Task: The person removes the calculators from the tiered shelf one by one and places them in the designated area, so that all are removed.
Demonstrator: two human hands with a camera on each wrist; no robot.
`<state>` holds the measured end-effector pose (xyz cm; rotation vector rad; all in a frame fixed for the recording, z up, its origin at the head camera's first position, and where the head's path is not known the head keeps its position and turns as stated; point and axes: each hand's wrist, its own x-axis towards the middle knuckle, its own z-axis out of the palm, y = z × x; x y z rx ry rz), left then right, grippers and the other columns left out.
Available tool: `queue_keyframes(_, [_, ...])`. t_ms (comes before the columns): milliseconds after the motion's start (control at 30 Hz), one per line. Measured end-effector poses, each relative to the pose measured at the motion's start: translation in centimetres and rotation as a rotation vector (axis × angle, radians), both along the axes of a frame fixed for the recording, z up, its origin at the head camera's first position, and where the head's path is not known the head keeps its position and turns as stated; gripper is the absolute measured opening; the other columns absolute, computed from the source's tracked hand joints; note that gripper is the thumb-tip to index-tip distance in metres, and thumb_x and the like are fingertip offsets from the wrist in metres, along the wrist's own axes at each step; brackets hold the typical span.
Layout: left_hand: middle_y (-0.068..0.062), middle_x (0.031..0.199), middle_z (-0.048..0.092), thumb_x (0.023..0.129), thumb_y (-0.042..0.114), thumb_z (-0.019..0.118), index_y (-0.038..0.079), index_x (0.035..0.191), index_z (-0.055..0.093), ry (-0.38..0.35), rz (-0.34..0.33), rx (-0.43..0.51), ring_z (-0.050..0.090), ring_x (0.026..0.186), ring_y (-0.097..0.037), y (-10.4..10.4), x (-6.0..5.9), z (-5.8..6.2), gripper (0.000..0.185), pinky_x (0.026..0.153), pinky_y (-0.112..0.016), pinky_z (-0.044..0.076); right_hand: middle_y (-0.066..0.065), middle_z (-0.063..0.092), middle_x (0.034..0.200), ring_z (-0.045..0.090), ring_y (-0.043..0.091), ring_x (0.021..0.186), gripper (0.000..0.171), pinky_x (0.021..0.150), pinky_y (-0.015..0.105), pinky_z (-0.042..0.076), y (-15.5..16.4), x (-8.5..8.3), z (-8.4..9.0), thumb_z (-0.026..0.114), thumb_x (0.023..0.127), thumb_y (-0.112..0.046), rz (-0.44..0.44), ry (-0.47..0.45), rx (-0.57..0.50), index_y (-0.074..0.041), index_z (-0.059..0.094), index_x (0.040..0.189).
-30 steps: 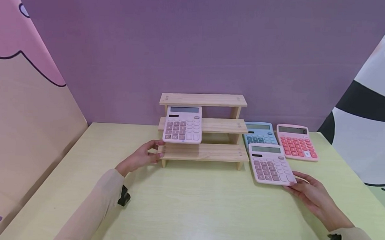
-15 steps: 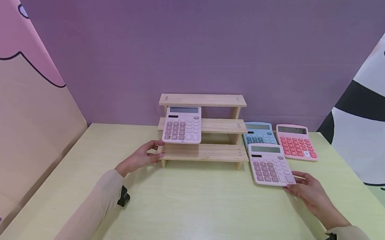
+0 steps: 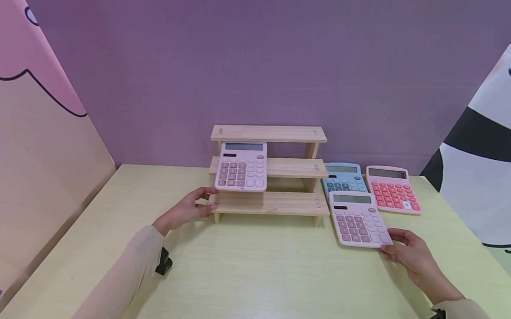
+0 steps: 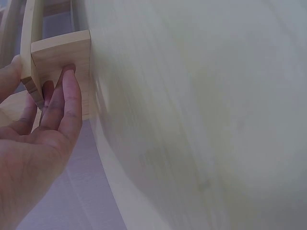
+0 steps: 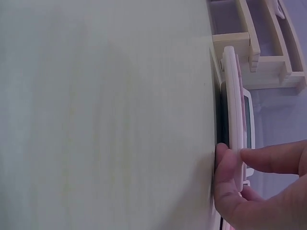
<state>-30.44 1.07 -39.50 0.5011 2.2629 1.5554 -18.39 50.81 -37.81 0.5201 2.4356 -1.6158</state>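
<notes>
Fingers (image 3: 384, 248) on pink calculator (image 3: 357, 219), blue calculator (image 3: 343, 177) just behind.

- the head camera is sitting up high and looking forward and down. it is seeing the whole yellow table (image 3: 250, 273), the wooden shelf (image 3: 266, 203) at the far side, and both hands from a bit far away.
- the left wrist camera is sitting very close to the left hand (image 4: 33, 143). it is looking along the table (image 4: 201, 115) at the shelf leg (image 4: 64, 62), and everything is looking tipped sideways.
- the right wrist camera is staying very close to the right hand (image 5: 254, 187). it is looking along the table (image 5: 105, 115) at the edge of the pink calculator (image 5: 235, 120), with the shelf (image 5: 259, 52) behind.
- all three views are sharing the table and the shelf.
</notes>
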Motion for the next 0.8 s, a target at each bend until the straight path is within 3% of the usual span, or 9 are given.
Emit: queue_keyframes(800, [-0.016, 0.120, 0.041, 0.090, 0.016, 0.057, 0.008, 0.133, 0.037, -0.007, 0.009, 0.002, 0.057, 0.092, -0.025, -0.05, -0.01, 0.00, 0.048, 0.084, -0.037, 0.053, 0.034, 0.028, 0.131, 0.059, 0.006, 0.070, 0.064, 0.061, 0.022, 0.052, 0.27, -0.43, 0.48, 0.058, 0.088, -0.008, 0.068, -0.024, 0.176, 0.012, 0.019, 0.135])
